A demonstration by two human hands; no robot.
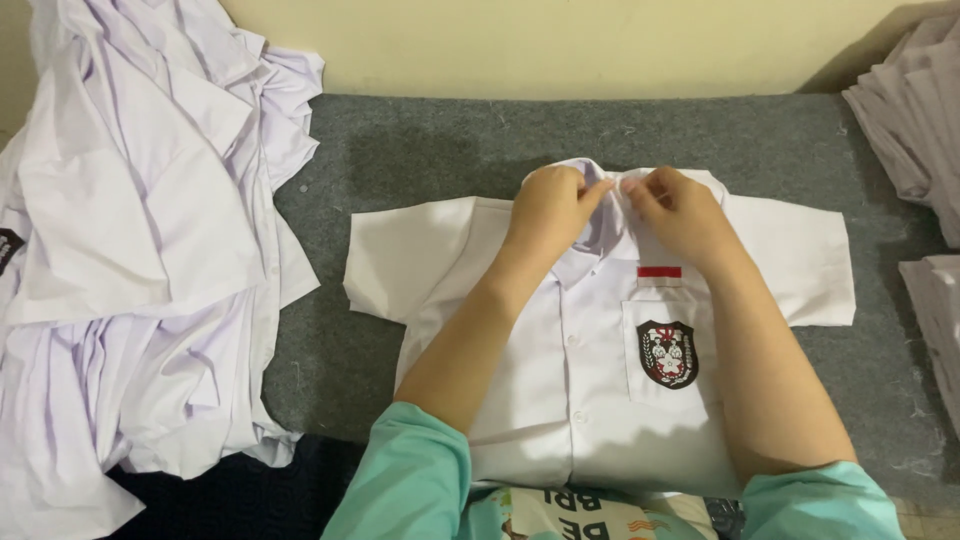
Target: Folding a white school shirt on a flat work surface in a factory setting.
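Item: white short-sleeved uniform shirt (560, 400), laid front-up on the grey felt-like mat (400, 150), sleeves spread flat to either side, placket buttoned down the middle — a lay that keeps the cloth smooth and the collar easy to reach. We have both hands at the collar (612, 200), the far end of the shirt from us. Our left hand (548, 210) pinches the collar's left edge between thumb and fingertips, the other fingers curled in; our right hand (680, 212) does the same on the opposite edge, so that the two sets of fingertips nearly meet over the top of the placket. Both grips are closed on cloth, not clenched hard. Just below the right fingers sits a small red-and-white strip (659, 276) above the chest pocket (668, 350), which carries a dark shield-shaped badge (667, 354). Our forearms lie over the shirt body, teal sleeves (410, 480) at the near edge, and we judge that this weight helps hold the garment still. Well to the left of the left fingers: a loose heap of white shirts (130, 260), unfolded. Well to the right of the right fingers: stacks of folded pale garments (915, 130), edges aligned — we cannot tell their kind.
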